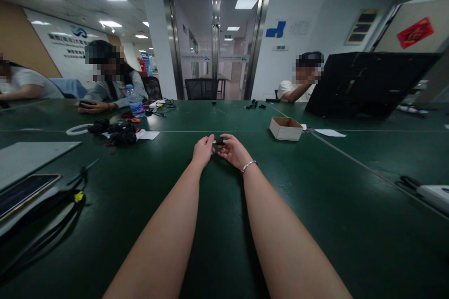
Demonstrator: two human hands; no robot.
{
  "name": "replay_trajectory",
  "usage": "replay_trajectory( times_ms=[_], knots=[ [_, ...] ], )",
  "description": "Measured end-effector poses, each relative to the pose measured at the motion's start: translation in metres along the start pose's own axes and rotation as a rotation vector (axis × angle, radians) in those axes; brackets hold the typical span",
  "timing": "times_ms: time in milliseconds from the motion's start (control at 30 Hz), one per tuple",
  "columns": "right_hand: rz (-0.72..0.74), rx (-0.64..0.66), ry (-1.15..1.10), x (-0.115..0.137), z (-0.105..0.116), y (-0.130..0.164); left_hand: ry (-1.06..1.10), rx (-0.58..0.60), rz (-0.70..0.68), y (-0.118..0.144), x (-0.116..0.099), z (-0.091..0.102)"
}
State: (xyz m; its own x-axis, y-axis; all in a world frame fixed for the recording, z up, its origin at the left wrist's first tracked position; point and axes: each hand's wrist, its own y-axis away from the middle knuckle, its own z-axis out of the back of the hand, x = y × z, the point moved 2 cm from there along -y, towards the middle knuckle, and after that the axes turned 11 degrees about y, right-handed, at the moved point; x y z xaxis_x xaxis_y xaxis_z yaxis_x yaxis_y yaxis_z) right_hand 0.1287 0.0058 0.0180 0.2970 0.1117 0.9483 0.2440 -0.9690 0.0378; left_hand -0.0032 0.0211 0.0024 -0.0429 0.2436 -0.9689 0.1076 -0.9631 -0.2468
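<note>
Both my arms reach forward over the dark green table, and the hands meet near its middle. My right hand [234,150], with a silver bracelet at its wrist, pinches a small black piece [220,141] between thumb and fingers. From the other side, my left hand [204,150] has closed its thumb and fingers at the piece's thin silvery end. The exact kind of this piece is too small to make out. Right of the hands stands a small open cardboard box [286,129]; its inside floor is hidden.
At left lie black parts [121,134], a white ring [77,129], a phone [26,194] and black cables [52,224]. A water bottle [136,102] stands farther back. A large black monitor [365,84] is at right. Several people sit around the table.
</note>
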Motion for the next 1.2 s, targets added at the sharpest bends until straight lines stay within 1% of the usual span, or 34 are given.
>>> replay_trajectory(
  times_ms=[133, 300, 433, 667, 800, 1000, 1100, 1200],
  knots=[
    [-0.001, -0.016, -0.011, 0.000, 0.000, 0.000, 0.041, 0.014, 0.038, 0.001, -0.002, -0.002],
    [-0.005, -0.031, -0.024, 0.002, -0.001, 0.001, 0.150, 0.001, 0.040, 0.005, -0.012, -0.003],
    [-0.009, -0.040, -0.025, 0.002, -0.001, 0.002, 0.194, 0.004, 0.044, 0.006, -0.015, -0.004],
    [-0.005, -0.026, -0.020, 0.001, 0.000, 0.001, 0.184, 0.020, 0.032, 0.004, -0.012, -0.003],
    [-0.011, -0.031, -0.016, 0.001, 0.000, 0.001, 0.161, 0.008, 0.021, 0.003, -0.010, -0.002],
    [-0.010, -0.018, -0.020, 0.000, 0.000, 0.000, 0.145, 0.001, 0.016, 0.005, -0.012, -0.002],
    [-0.013, -0.025, -0.027, 0.000, 0.001, -0.001, 0.182, 0.010, 0.034, 0.006, -0.014, -0.001],
    [-0.015, -0.033, -0.036, 0.000, 0.001, -0.001, 0.244, 0.044, 0.061, 0.006, -0.016, 0.000]
  ],
)
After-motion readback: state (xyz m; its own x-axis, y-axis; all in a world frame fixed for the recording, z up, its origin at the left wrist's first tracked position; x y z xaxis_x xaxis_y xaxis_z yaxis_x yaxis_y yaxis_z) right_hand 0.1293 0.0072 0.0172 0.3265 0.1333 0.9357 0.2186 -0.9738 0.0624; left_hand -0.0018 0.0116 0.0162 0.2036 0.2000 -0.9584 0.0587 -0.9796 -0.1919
